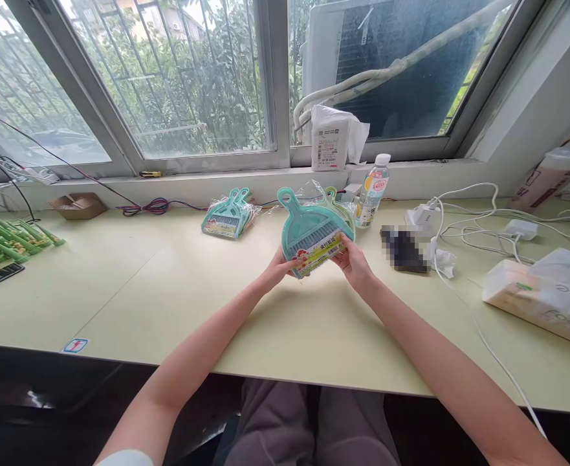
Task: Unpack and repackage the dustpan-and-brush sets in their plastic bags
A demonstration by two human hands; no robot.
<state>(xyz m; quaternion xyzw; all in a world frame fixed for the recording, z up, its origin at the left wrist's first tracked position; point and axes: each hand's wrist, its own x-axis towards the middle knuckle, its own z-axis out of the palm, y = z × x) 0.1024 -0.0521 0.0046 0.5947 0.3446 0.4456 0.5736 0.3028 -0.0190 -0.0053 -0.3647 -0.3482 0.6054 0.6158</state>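
Observation:
A teal mini dustpan and brush set [308, 223] in clear wrap, with a printed label across its front, is held up tilted above the table. My left hand [281, 266] grips its lower left edge, thumb on the label. At the lower right, my right hand [351, 259] holds the same set with the thumb in front and fingers behind. Just behind it, partly hidden, a greenish dustpan handle [330, 194] shows. To the left on the table lie more wrapped dustpan sets [227, 217], piled together.
A drink bottle [372, 191] stands behind my right hand. Right of it are a blurred dark object [404, 249], white cables and chargers [423, 219], and a tissue pack [541, 291]. Green plant-like pieces [10, 239] and a small cardboard box [78, 206] sit at left.

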